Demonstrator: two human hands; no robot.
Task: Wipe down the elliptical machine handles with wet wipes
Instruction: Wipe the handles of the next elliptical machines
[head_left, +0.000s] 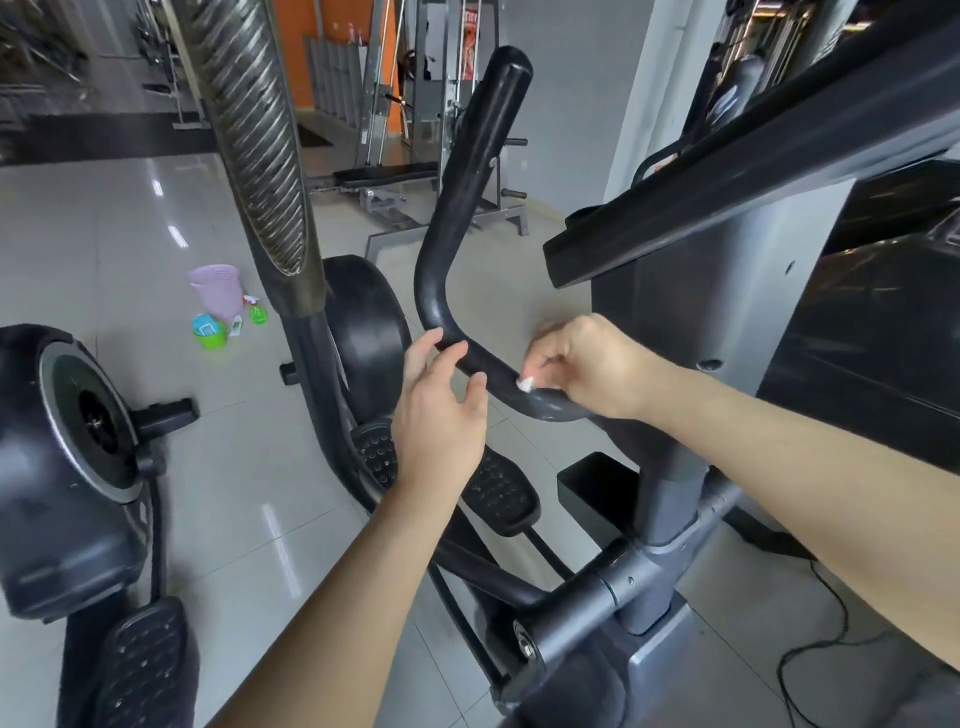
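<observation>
Basically we were mid-wipe on the black handle (441, 244) of the elliptical, on its lower curved run just past the bend. Our right hand (589, 366) sat on top of that run, fingers curled in tight, pinching a small white wad of wet wipe (525, 384) and pressing it onto the tube. Grip narrow, holding the wipe. Most of the wipe was hidden in the fist, only a corner showed. Our left hand (441, 415) was at the bend, fingertips laid over the tube, thumb apart below it. Loose, not wrapped, holding nothing, prob just steadying the bar.

Step, our read: lower section of this handle, near where it ran down toward the grey column (675, 483). Couldn't tell if the upright part up to the rounded top end was done. Ribbed second handle (249, 130) at left had no hand on it. So partway at best, imo.

Next move needed: slide the wipe along the tube to the bend and up, w/ the wad wrapped round the bar, else the underside gets missed. Left hand sat in that path, so it had to shift first. Wad was small, so prob a refold or a fresh one. Supplies (lilac basket (214, 288), green bucket (210, 335), spray bottle (257, 312)) sat on the floor (104, 249), well apart from us, left of the flywheel housing (363, 332).
</observation>
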